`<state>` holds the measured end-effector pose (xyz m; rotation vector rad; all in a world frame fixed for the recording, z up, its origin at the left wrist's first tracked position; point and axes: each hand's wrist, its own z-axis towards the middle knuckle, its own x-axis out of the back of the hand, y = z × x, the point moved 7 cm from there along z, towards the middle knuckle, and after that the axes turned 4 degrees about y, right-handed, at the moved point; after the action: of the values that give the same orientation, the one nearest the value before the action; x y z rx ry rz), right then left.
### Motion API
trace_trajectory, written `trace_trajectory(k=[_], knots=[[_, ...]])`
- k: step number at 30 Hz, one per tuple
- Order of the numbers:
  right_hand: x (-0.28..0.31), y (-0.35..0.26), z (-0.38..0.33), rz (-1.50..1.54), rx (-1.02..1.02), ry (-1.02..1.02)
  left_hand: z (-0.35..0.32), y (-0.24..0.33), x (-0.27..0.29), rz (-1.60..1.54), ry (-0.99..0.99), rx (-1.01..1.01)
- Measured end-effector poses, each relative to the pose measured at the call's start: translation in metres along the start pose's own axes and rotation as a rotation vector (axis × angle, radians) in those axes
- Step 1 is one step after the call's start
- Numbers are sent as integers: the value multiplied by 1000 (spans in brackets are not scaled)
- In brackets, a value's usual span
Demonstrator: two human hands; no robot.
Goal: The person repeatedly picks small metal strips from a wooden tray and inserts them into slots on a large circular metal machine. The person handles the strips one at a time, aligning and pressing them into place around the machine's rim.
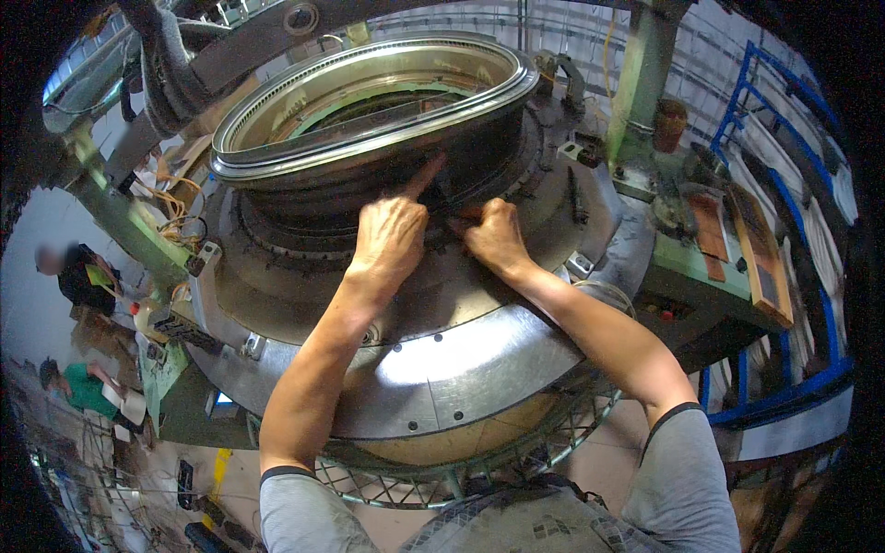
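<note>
A workshop floor (55, 276), pale grey, is seen at left of frame, w/ two people (78, 276) further down at lower left. Blue steel railing (784, 387) is seen along the right edge, a green post (641, 74) at upper right. A workbench (728, 267) w/ wooden boards (761, 258) is lit from above.
</note>
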<state>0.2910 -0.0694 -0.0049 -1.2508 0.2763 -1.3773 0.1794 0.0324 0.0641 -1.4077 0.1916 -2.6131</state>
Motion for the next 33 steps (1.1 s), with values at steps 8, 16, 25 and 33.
trace_trajectory(k=[8,16,25,33], knots=[[2,8,-6,24,294,47,-1,-10,-11,-201,-142,53],[-7,31,16,245,236,98,4,-21,-17,-233,-44,11],[3,64,14,137,203,75,3,-7,1,-302,-43,38],[-14,40,53,-7,227,209,19,-21,15,-88,72,85]])
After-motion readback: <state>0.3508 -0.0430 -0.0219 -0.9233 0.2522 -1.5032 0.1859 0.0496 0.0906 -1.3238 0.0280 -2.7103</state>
